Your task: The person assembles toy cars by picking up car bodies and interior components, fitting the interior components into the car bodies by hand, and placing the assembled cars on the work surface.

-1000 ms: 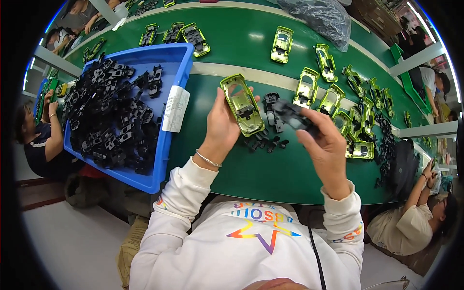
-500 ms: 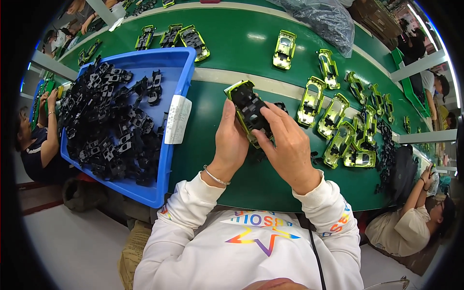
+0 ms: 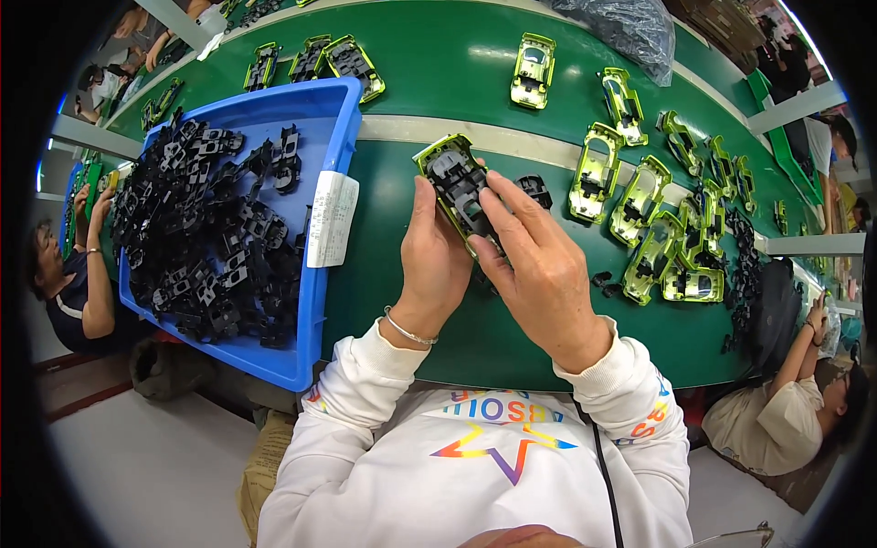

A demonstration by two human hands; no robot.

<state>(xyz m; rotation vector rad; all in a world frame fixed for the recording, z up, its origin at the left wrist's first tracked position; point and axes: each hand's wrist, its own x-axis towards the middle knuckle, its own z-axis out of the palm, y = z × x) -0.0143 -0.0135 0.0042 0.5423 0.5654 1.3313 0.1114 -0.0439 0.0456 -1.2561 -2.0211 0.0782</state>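
Note:
Between my two hands is a lime-green toy car body (image 3: 457, 183) with a black plastic insert showing on its open underside, held above the green table. My left hand (image 3: 436, 251) wraps around its left side, thumb up along the edge. The fingers of my right hand (image 3: 539, 265) press on the black insert and the right side of the body. Just beyond my right fingers, a loose black plastic part (image 3: 534, 191) lies on the table. Small black pieces (image 3: 604, 283) rest to the right of my right hand.
A blue bin (image 3: 315, 301) heaped with black plastic parts (image 3: 210, 228) stands at the left. Several lime-green car bodies (image 3: 594, 173) are spread and piled on the right, others (image 3: 354, 68) along the back. A clear plastic bag (image 3: 630, 32) lies at the far side. People sit at both sides.
The car body has tilted slightly in my hands, so more of its black insert shows. My right fingers have shifted down the insert. The whole view has moved a little.

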